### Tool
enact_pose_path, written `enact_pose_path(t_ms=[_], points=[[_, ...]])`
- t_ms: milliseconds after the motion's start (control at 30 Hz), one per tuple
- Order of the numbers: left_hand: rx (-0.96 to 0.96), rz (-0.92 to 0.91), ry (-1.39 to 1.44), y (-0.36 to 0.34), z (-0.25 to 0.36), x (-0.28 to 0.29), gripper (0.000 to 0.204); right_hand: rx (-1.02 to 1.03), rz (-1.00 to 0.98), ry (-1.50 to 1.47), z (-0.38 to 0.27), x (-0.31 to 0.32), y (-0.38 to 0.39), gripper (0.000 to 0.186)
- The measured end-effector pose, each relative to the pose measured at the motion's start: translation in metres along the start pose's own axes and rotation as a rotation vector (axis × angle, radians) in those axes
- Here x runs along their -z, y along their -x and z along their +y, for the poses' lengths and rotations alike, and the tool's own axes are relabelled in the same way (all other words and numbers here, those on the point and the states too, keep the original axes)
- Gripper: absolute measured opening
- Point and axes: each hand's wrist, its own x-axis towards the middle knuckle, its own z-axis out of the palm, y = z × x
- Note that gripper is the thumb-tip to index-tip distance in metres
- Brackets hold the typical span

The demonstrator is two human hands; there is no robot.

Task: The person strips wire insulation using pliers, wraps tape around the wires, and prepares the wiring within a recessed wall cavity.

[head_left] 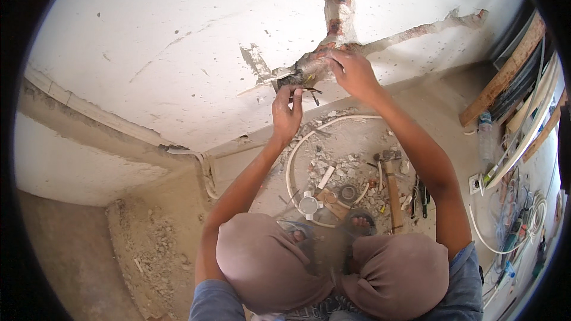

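Note:
A chased channel runs down the white wall and branches sideways, with exposed red brick. Where it meets a recess, short dark and yellow wires stick out, and a pale strip lies across the left side. My left hand is closed at the lower edge of the recess beside the wires; what its fingertips grip is hidden. My right hand is raised in the channel just right of the recess, fingers curled and thumb bent; I cannot make out what, if anything, is between them.
Below are rubble, looped white conduit, a round white junction box, a tape roll, a hammer and pliers. At right stand planks, a plastic bottle and coiled cable.

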Motion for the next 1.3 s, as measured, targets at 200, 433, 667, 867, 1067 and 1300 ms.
enact_pose_path(t_ms=[200,433,667,867,1067,1300], points=[[-0.214,-0.033,-0.101,-0.003,-0.003,0.005,0.021,0.126,-0.278,0.103,0.019,-0.03,0.0,0.035],[-0.192,0.006,-0.157,-0.002,-0.003,0.009,0.019,-0.043,-0.349,-0.117,0.012,-0.038,0.004,0.025],[-0.134,0.019,-0.143,0.0,0.003,-0.001,0.018,-0.173,-0.27,-0.386,0.015,-0.053,0.013,0.026],[-0.277,-0.135,-0.11,-0.013,0.017,0.005,0.019,-0.261,-0.296,-0.467,0.02,-0.057,0.015,0.026],[-0.185,-0.223,-0.22,-0.031,0.007,0.012,0.021,-0.456,-0.194,-0.818,0.024,-0.066,0.025,0.031],[-0.22,-0.143,-0.26,-0.035,0.001,0.002,0.012,-0.596,0.056,-0.869,0.014,-0.116,0.069,0.025]])
